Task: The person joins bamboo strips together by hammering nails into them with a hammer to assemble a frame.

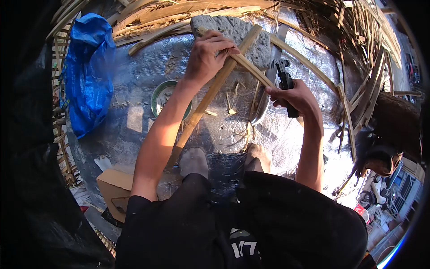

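Observation:
My left hand (208,56) is closed around a thin bamboo strip (251,68), which slants down to the right in front of a grey stone block (260,51). The strip's lower end reaches the thumb of my right hand (293,96). That hand is wrapped round a black-handled hand tool (285,80) with a metal head pointing up; its exact kind is unclear. A longer, wider bamboo strip (204,105) crosses beneath the held one, its upper end leaning on the block. Beside the tool lies a long, shiny, blade-like metal piece (262,110), partly hidden.
A green-rimmed bowl (154,101) stands left of the long strip. Further left is a crumpled blue plastic sheet (89,74). Bamboo pieces (179,11) are heaped along the back, and a cardboard box (114,186) sits lower left. My feet (193,161) rest on the silvery floor sheet (224,130).

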A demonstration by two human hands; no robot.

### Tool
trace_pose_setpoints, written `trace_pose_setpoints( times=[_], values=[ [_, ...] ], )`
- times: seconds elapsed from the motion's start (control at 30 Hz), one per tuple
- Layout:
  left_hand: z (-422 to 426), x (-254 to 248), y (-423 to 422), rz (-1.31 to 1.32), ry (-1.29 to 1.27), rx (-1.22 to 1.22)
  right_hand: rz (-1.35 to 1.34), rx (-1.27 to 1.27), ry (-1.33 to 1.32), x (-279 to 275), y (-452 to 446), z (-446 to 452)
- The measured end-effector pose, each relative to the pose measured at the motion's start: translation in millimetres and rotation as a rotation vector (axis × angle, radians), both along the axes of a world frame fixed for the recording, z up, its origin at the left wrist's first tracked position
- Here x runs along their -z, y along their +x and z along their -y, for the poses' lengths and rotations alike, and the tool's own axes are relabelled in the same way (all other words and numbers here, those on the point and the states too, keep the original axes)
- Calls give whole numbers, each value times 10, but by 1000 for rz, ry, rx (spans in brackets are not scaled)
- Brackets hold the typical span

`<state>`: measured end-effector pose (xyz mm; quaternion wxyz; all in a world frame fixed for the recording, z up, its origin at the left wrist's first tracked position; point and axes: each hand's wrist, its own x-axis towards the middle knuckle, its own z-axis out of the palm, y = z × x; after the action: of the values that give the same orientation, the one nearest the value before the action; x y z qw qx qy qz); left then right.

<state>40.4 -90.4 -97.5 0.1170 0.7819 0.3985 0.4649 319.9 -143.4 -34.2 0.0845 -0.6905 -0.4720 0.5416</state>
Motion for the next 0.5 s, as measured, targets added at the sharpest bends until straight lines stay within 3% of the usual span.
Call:
trace_pose_setpoints(
  times=[0.43,0.5],
  values=[
    [69,-2,67,-38,110,-76,49,-32,0,58,43,11],
    [70,-4,76,-42,113,-90,28,-23,138,66,36,75]
  ],
)
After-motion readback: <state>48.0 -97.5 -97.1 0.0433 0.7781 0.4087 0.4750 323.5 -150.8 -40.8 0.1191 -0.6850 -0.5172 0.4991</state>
